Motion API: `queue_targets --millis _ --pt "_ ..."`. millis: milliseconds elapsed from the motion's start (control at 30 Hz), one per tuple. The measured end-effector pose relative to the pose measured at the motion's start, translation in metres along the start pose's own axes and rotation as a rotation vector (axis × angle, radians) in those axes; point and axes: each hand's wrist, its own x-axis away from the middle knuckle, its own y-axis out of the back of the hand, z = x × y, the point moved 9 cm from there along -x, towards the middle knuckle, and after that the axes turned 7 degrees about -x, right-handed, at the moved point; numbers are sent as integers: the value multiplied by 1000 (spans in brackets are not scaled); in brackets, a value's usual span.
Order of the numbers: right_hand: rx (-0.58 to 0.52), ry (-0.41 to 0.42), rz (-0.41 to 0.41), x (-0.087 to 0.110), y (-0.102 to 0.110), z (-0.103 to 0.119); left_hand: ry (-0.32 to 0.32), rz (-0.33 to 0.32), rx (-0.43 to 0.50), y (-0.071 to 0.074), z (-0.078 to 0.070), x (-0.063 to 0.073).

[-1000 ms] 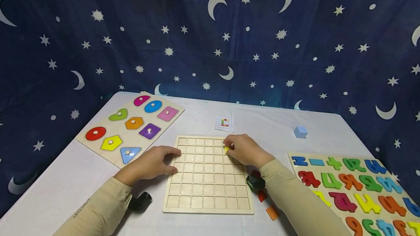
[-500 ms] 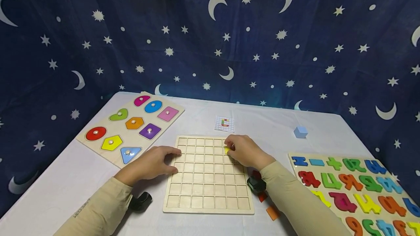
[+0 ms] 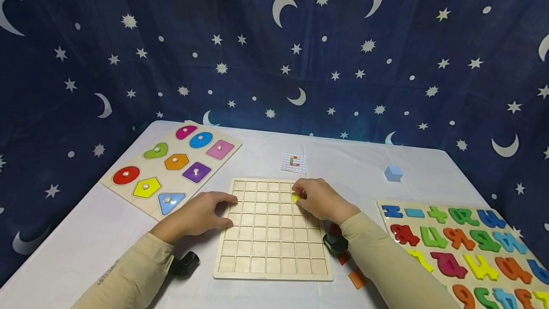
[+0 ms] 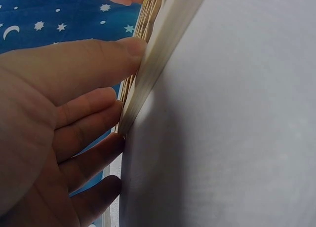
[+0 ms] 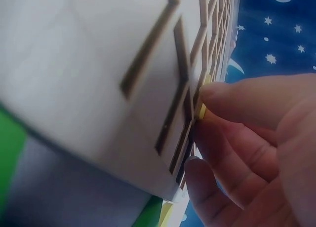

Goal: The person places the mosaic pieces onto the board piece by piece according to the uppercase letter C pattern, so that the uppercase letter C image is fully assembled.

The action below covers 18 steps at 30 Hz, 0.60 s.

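A square wooden grid board point(image 3: 272, 233) lies on the table in the middle of the head view. My left hand point(image 3: 195, 216) rests at its left edge with fingers extended and spread; in the left wrist view the thumb point(image 4: 108, 59) lies against the board's side. At the upper right of the grid, my right hand point(image 3: 321, 199) pinches a small yellow tile point(image 3: 295, 197) between thumb and fingers. The right wrist view shows the yellow tile point(image 5: 205, 84) edge-on at the grid, partly covered by the thumb. Fingers hide some right-hand cells.
Orange point(image 3: 357, 279) and red point(image 3: 343, 258) tiles lie under my right forearm. Behind the board is a pattern card point(image 3: 294, 161). A shape-knob puzzle point(image 3: 158, 168) stands left, a letter-and-number puzzle point(image 3: 422, 223) right, a light blue cube point(image 3: 393, 173) back right. A starry curtain point(image 3: 249, 80) hangs behind.
My right hand, with the yellow tile, has come very slightly nearer over the grid's upper right. My left hand and the board stay still.
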Motion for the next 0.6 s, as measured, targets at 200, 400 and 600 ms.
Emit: queue_targets --millis 200,400,600 --pt "-37 0 18 2 1 -2 2 2 -1 -1 0 -1" --pt "-95 -12 18 9 11 -8 -4 4 3 -1 1 0" --pt "-58 -66 -5 18 24 -24 -13 3 4 0 1 -1"
